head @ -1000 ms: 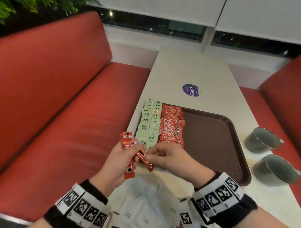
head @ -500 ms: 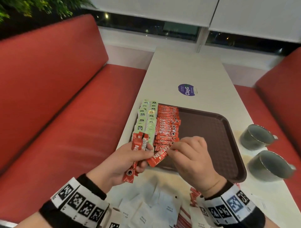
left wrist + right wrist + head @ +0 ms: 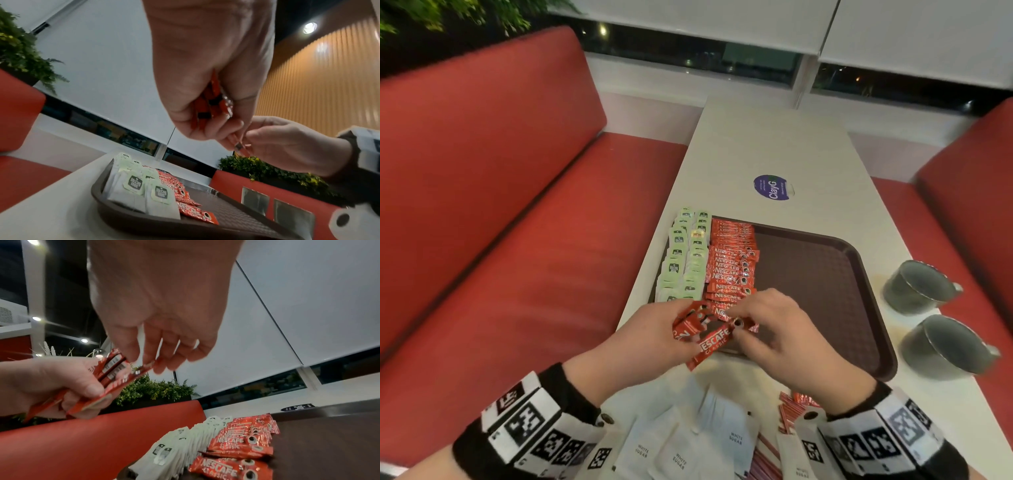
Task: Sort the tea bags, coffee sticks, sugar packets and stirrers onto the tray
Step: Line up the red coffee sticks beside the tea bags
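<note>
My left hand (image 3: 681, 334) grips a bundle of red coffee sticks (image 3: 690, 323) just above the near left corner of the brown tray (image 3: 825, 274). My right hand (image 3: 739, 325) pinches the cup-printed end of one coffee stick (image 3: 714, 342), which still lies against the bundle under the left thumb. The right wrist view shows that pinch (image 3: 141, 371) beside the left hand (image 3: 51, 382). On the tray, green-tagged tea bags (image 3: 681, 260) fill the left column, with a row of coffee sticks (image 3: 732, 267) next to them. White sugar packets (image 3: 688, 445) and red-striped stirrers (image 3: 787, 414) lie on the table near me.
Two grey cups (image 3: 917, 284) (image 3: 945, 346) stand on the table right of the tray. The tray's middle and right part is bare. A round purple sticker (image 3: 774, 186) sits beyond the tray. Red bench seats (image 3: 517, 240) flank the narrow table.
Both hands have moved forward from in front of the tray to over its near left corner. The stick in the right hand has swung from pointing down to lying across toward the tray.
</note>
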### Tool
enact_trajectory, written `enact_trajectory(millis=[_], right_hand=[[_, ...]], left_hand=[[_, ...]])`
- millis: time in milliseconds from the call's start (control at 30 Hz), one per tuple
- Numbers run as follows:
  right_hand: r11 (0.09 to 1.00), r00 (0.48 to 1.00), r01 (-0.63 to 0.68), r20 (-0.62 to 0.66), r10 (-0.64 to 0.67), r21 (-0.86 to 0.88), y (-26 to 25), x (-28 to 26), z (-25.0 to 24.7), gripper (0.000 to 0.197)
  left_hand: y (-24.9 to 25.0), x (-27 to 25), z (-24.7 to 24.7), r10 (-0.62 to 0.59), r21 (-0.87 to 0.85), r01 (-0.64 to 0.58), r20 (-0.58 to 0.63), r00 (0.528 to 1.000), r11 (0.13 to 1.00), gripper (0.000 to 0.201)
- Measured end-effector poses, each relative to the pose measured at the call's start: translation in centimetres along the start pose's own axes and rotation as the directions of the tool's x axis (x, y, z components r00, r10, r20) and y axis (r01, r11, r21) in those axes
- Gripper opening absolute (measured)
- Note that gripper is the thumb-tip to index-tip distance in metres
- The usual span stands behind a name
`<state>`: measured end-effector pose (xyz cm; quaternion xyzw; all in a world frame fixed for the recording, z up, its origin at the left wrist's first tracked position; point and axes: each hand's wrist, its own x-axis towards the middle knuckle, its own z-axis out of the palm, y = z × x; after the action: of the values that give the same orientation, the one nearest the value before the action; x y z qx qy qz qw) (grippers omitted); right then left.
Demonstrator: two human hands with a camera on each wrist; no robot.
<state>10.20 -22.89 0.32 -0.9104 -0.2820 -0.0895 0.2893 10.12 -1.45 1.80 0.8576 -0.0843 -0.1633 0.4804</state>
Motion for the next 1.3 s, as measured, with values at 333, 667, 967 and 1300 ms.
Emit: enact_trajectory(millis=[333, 667, 967, 1300], right_hand=[[0.831, 0.825, -0.551, 0.094, 0.557, -0.079, 3.2, 0.7, 0.4, 0.017], [0.712, 0.677, -0.580, 0.251, 0.692, -0.397, 4.2, 3.4, 3.5, 0.013], [0.688, 0.667, -0.507, 0.269, 0.695, -0.519, 4.6, 4.3, 3.7, 0.013], [0.711, 0.717, -0.438, 0.264, 0.645, -0.549, 4.3, 4.5, 3.8, 0.016]], left_hand=[[-2.8, 1.5, -0.1, -0.274, -0.591, 0.146, -0.132, 0.953, 0.793, 0.013], [-4.1, 1.4, -1.1, -0.431, -0.826, 0.184, -0.078, 0.899, 0.532, 0.004], [-3.9, 1.5, -0.6, -0.462, -0.868, 0.210, -0.025, 0.887, 0.450, 0.016], [-3.1, 1.8, 0.1, -0.444, -0.858, 0.234, 0.008, 0.896, 0.457, 0.010]])
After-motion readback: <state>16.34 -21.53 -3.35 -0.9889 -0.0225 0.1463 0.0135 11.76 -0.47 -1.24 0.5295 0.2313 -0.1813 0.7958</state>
